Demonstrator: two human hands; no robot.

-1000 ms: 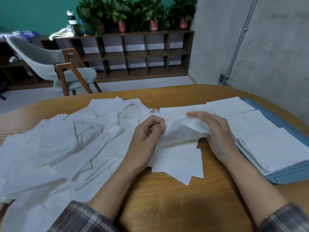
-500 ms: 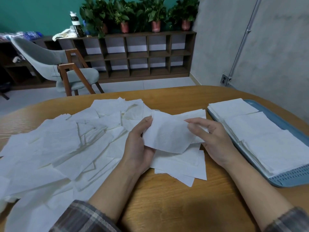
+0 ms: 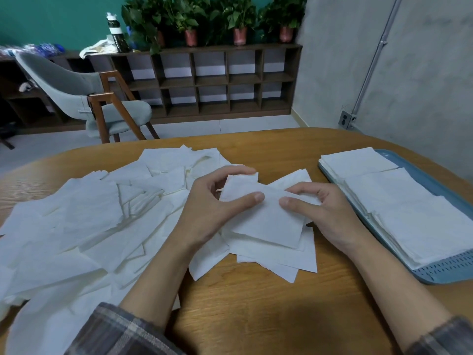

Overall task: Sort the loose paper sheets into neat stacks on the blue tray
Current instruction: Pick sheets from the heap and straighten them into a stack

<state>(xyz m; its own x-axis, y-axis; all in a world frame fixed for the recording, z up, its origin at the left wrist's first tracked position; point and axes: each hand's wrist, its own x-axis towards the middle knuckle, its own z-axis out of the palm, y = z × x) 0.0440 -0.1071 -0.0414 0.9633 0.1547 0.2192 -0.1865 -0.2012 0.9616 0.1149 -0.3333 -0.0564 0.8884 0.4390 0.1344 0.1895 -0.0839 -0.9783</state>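
A white paper sheet (image 3: 266,216) is held just above the table's middle. My left hand (image 3: 212,203) pinches its left edge, thumb on top. My right hand (image 3: 325,213) grips its right edge, thumb on top too. Under it lies a small heap of sheets (image 3: 279,257). A wide loose pile of white sheets (image 3: 84,221) covers the table's left half. On the right, the blue tray (image 3: 445,272) carries neat stacks of sheets (image 3: 409,216) in a row, running from far to near.
The round wooden table (image 3: 256,308) has bare wood in front of my arms. Beyond it stand a grey chair (image 3: 102,108) with wooden legs, a low shelf (image 3: 217,80) topped with potted plants, and a grey wall on the right.
The sheet was lifted off the small heap, straightened, and brought lower between both hands. My thumbs have come onto its top face and closer together.
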